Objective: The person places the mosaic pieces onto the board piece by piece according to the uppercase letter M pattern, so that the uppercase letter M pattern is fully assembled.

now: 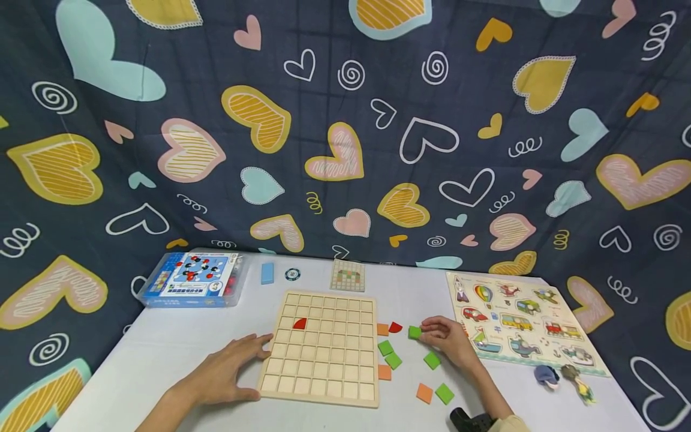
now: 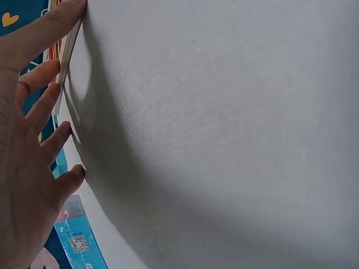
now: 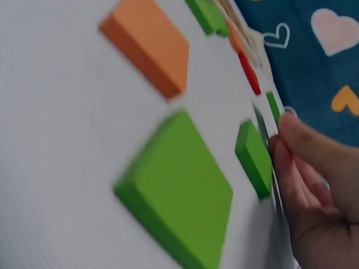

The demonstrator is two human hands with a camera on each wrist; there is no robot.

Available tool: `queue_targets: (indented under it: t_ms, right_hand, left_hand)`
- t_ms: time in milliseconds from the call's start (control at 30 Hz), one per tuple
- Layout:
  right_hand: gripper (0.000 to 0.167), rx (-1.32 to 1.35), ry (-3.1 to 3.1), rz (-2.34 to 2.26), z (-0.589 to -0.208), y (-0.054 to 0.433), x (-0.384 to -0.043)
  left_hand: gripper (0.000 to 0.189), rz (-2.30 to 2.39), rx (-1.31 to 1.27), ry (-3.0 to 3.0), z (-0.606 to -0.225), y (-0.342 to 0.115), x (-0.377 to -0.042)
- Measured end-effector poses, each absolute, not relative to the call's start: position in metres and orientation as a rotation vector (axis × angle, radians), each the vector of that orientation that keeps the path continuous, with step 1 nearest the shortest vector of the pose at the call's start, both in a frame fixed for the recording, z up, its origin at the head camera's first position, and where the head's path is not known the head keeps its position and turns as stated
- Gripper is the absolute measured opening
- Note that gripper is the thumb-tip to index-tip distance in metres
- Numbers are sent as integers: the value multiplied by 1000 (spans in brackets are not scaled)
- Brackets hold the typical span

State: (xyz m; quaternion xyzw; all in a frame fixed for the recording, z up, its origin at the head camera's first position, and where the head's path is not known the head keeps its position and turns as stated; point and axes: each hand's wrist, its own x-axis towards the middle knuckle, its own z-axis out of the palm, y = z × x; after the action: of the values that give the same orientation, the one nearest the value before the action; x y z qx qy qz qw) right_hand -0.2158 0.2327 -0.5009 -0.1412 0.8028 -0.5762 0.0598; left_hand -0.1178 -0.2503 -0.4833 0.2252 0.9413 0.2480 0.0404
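Access over the grid board (image 1: 326,352) is open, one low red piece (image 1: 300,324) lying at its far left. The left hand (image 1: 227,371) obstructs its left edge. Green tiles (image 1: 432,360), orange tiles (image 1: 424,393) and the right hand (image 1: 450,341) break up the passage to the puzzle board (image 1: 538,336). Bare tabletop (image 1: 259,309) separates boxed kit (image 1: 197,276) from grid board. Patterned cloth (image 1: 410,174) bars the far side.

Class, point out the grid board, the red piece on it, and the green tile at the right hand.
Grid board (image 1: 326,339), head view: bare cell near the middle.
Red piece (image 1: 300,324), head view: flat top face.
Green tile (image 1: 414,332), head view: top face.
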Motion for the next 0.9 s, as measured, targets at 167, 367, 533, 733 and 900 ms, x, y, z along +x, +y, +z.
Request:
queue_targets:
  t_ms: [167,367,533,733,900]
  right_hand:
    - [32,-136,2438,-1849,-498,220,-213]
    - [29,-32,2475,-1886,-491,201,-212]
    - [28,23,2445,-1923,-491,183,-214]
    - [26,-24,2459,-1949,-492,159,-215]
    - [25,-109,2491,-1935,-491,142,-218]
  left_hand:
    - [65,759,690,2884,-482,-250,-118]
    - [69,746,681,2880,-481,-249,-119]
    - [68,745,681,2881,-482,-250,-118]
    - [66,747,681,2889,-482,-249,-118]
    - [63,730,697,2907,-482,-249,-120]
